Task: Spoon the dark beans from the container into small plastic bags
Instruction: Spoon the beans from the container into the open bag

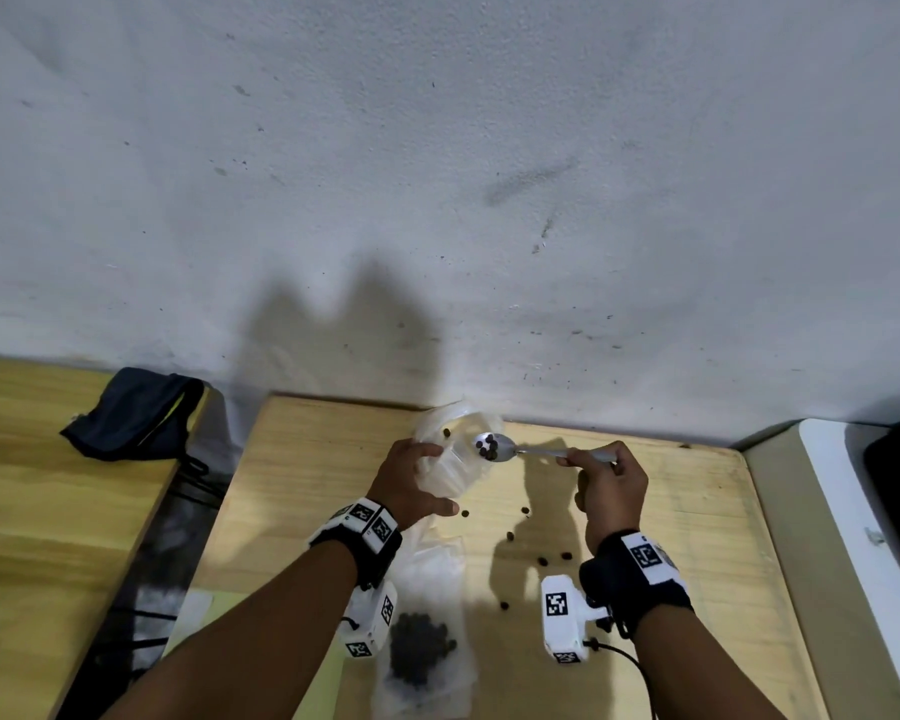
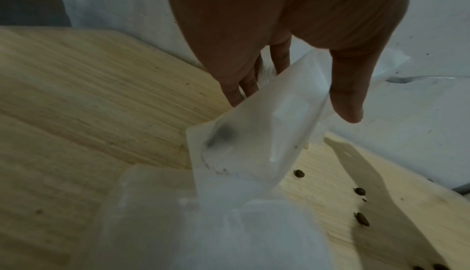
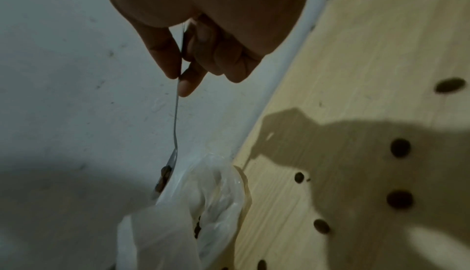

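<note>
My left hand (image 1: 411,480) grips a small clear plastic bag (image 1: 455,462) above the wooden table (image 1: 671,511), its mouth held open toward the wall. In the left wrist view the thumb (image 2: 348,95) and fingers (image 2: 244,85) pinch the bag (image 2: 257,139). My right hand (image 1: 606,485) pinches the handle of a metal spoon (image 1: 520,450), whose bowl carries several dark beans (image 1: 488,448) at the bag's mouth. The right wrist view shows the spoon (image 3: 175,125) edge-on beside the bag (image 3: 203,204), with a few beans inside. A second clear bag (image 1: 419,652) holding many beans lies near me.
Loose beans (image 1: 541,561) are scattered on the table between my hands. A dark cloth pouch (image 1: 136,413) lies on a second table at the left, across a gap. A white object (image 1: 842,511) sits at the right edge. The wall stands right behind the bag.
</note>
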Tool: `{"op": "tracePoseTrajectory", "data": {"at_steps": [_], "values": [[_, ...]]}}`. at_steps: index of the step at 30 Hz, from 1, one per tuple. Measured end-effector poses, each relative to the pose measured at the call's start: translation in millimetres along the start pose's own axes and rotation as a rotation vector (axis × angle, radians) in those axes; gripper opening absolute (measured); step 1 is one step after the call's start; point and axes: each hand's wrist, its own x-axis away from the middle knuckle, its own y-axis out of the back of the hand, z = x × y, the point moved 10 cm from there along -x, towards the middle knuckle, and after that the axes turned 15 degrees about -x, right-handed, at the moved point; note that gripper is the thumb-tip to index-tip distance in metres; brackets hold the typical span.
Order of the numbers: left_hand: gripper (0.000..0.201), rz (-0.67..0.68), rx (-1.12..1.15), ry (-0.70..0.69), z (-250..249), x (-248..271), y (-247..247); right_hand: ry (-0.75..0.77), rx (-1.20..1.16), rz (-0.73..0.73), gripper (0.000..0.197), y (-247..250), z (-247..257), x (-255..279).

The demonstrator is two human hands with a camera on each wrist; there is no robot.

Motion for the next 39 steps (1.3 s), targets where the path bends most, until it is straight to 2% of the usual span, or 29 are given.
{"op": "tracePoseTrajectory", "data": {"at_steps": [5,7,10,12,15,18,26,31,36,39], "values": [[0.078,0.009,0.007,-0.014,-6,2,-3,0.158,0.235,0.307,0.029,-41,14,16],[0.078,0.011,-0.006,-0.02,-8,3,-3,0.184,0.312,0.376,0.03,-51,14,24],[0.078,0.037,-0.025,-0.03,-6,5,-3,0.183,0.205,0.247,0.035,-31,19,18],[0.079,0.052,-0.047,-0.039,-3,6,-2,0.184,0.16,0.145,0.031,-15,18,11],[0.08,0.075,-0.115,-0.06,1,9,-3,0.196,0.261,0.078,0.032,-14,10,9],[0.078,0.085,-0.184,-0.092,2,10,-4,0.242,0.414,0.127,0.032,-34,1,12],[0.078,0.093,-0.237,-0.12,2,8,-4,0.241,0.639,0.217,0.034,-61,-19,9],[0.077,0.053,-0.242,-0.141,3,8,-4,0.24,0.56,0.175,0.028,-57,-13,10],[0.077,0.042,-0.221,-0.138,3,6,-3,0.259,0.531,0.242,0.026,-67,-11,19],[0.078,0.044,-0.188,-0.123,2,4,-2,0.297,0.477,0.162,0.025,-61,-2,20]]}}
